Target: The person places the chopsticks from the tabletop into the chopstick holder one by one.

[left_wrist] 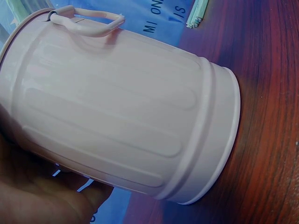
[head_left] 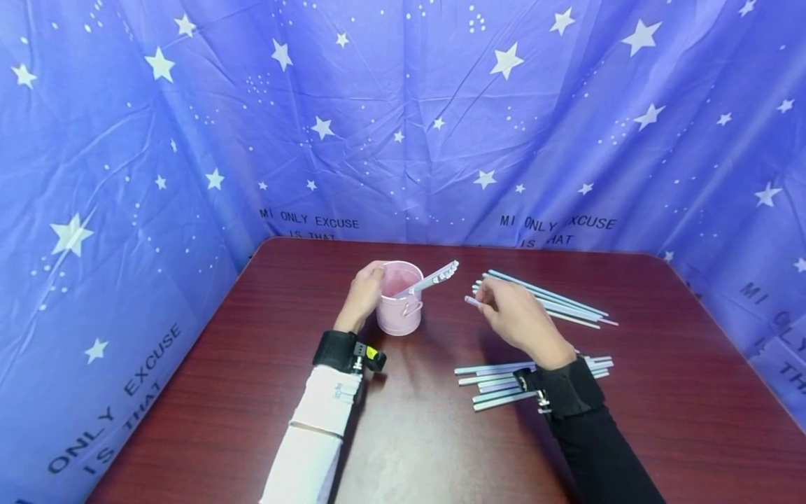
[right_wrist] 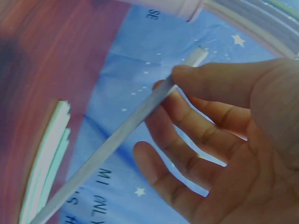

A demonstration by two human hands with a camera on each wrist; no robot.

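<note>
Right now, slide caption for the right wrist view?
Right hand pinches a pale stick; more sticks lie on the table, starred blue cloth beyond.

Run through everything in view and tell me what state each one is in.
Pink bucket, upright, open-topped.
Sticks inside it, leaning out over its rim.
Far sticks, lying loosely bunched.
Near sticks, lying spread, partly hidden.
Left hand, gripping the bucket.
Right hand, pinching one stick.
Curtain, hanging, creased.
</note>
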